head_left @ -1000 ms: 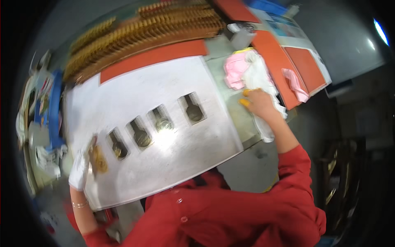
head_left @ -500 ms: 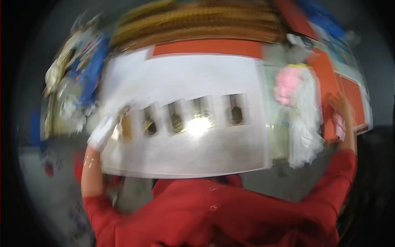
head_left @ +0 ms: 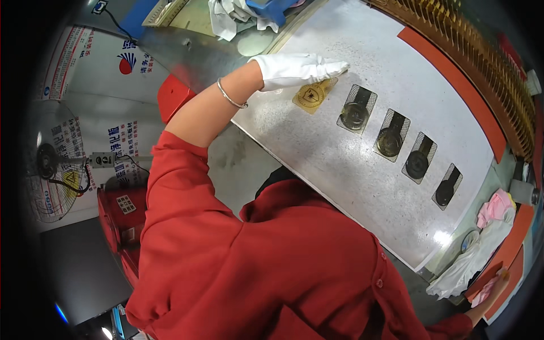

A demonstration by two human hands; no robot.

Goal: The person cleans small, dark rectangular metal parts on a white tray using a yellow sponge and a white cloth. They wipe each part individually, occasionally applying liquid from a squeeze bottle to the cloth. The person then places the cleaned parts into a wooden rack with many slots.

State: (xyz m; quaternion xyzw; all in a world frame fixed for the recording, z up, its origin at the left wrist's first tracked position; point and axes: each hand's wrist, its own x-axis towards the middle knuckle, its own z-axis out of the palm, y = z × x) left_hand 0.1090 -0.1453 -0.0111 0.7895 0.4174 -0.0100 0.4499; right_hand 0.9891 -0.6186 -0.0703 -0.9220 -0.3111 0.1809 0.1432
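Note:
My left hand [head_left: 297, 69] wears a white glove and stretches flat over the far left of the white-topped table [head_left: 317, 170]. Just beside its fingers lies a gold plate [head_left: 313, 96] with a round emblem. Further right, in a slanting row, are several dark plates with a round medallion on a mesh-patterned backing, the nearest of them a medallion plate [head_left: 356, 109]. My bare right hand [head_left: 498, 284] is at the far right on an orange board [head_left: 514, 275], next to a pink cloth [head_left: 483, 293]. Its fingers are too small and partly hidden to read.
A curved brown ribbed rack [head_left: 453, 45] and an orange strip [head_left: 453, 85] border the table's far side. White plastic bag [head_left: 473, 252] and pink bundle [head_left: 494, 208] lie at the right. A blue holder [head_left: 272, 10] is beyond my left hand; a fan [head_left: 48, 161] stands left.
My view has turned and leaned, so the table now slants down to the right and sits further right. My left hand remains by the gold plate, and my right by the orange board.

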